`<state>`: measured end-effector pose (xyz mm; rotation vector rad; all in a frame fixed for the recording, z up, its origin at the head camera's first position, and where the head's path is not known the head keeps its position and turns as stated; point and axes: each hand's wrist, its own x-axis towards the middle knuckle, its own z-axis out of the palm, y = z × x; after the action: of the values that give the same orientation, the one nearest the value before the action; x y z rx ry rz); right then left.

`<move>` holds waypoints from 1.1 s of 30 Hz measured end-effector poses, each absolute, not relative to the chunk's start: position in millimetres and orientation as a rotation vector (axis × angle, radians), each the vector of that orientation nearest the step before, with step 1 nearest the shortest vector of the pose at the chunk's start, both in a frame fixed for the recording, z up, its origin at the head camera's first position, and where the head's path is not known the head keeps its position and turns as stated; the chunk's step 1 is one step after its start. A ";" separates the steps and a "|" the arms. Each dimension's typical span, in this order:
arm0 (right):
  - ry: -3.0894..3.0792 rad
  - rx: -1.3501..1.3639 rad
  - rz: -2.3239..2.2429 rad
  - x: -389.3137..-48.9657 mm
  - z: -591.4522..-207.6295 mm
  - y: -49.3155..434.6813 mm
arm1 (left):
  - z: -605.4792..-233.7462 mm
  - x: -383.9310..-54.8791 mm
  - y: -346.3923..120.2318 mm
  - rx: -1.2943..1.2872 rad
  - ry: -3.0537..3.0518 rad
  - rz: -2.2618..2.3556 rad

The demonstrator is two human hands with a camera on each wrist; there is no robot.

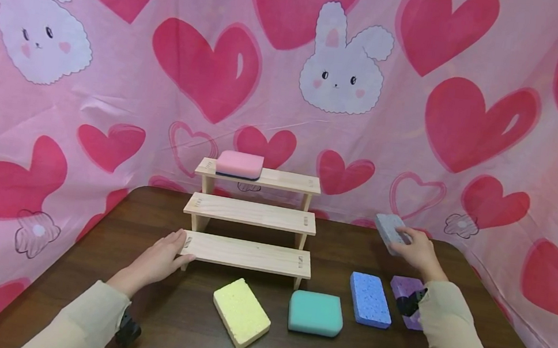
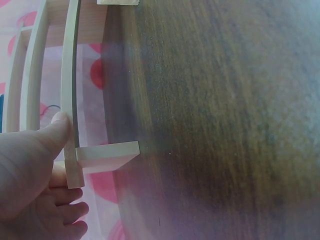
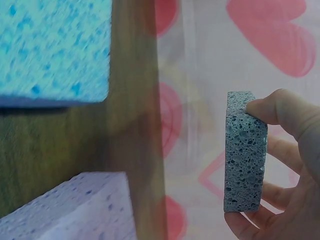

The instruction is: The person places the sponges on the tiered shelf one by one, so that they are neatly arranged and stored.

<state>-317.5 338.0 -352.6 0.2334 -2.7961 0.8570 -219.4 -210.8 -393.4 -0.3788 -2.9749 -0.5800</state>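
My left hand holds the left end of the lowest board of a three-step wooden shelf. In the left wrist view the thumb lies against the board's front edge, with the other fingers bent around its end. My right hand pinches a grey sponge above the table's back right. Its speckled, porous edge shows in the right wrist view, between thumb and fingers. A pink sponge with a dark underside sits at the left of the top board.
Before the shelf on the brown table lie a yellow sponge and a teal sponge. Farther right are a blue sponge and a purple sponge, partly hidden by the right wrist. A pink heart-patterned cloth hangs behind.
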 end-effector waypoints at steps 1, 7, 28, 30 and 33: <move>-2.788 0.246 0.858 -317.0 -350.6 336.4 | -393.5 -219.5 -210.9 -0.378 -2.975 -0.580; -2.745 0.326 0.856 -314.0 -337.2 324.5 | -394.0 -219.5 -211.1 -0.368 -2.980 -0.575; -2.679 0.483 0.831 -309.1 -302.0 292.2 | -394.2 -220.1 -210.8 -0.361 -2.992 -0.569; -2.665 0.510 0.824 -308.9 -299.7 288.5 | -394.8 -220.3 -211.2 -0.368 -2.988 -0.562; -2.647 0.548 0.822 -309.0 -297.0 282.6 | -394.7 -219.8 -211.5 -0.372 -2.983 -0.563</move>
<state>-309.0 282.6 -297.0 0.5478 -2.6466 0.8220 -219.8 -211.5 -394.7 -0.3718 -2.9829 -0.5628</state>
